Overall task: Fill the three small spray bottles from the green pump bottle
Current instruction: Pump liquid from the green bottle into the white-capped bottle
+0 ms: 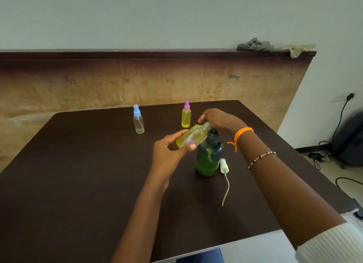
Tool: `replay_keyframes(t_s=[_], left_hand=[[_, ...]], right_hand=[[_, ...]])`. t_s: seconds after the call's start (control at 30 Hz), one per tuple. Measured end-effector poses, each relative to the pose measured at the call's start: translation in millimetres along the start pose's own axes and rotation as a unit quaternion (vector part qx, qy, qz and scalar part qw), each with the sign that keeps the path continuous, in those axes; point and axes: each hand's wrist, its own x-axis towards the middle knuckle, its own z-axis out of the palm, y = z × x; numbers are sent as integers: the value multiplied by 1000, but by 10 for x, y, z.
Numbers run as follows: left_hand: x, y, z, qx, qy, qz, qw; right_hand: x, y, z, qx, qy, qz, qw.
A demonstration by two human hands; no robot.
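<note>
Bottle (191, 138) print purple, unreadable.

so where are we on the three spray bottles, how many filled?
Done: the pink-capped bottle stands capped and full of yellow liquid. In hand: the left hand holds an uncapped bottle, nearly full, tilted at the green pump bottle while the right hand rests on the pump; its white sprayer cap lies on the table. Left: the blue-capped bottle looks almost empty.

Spray head (224, 166) lies on table (78, 174) right of pump btl (209, 158).
</note>
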Motion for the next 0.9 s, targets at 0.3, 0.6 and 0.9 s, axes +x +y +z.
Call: replay_keyframes(t_s=[0.3,0.6,0.9], left_hand=[[-26,-84,5,-18,2,-23,1000],[-30,-37,7,-28,-3,-14,1000],[-45,-142,39,-52,1,-26,998]], right_hand=[[54,143,89,63,15,-19,998],[70,49,37,47,7,4,999],[81,57,69,6,-10,0,1000]])
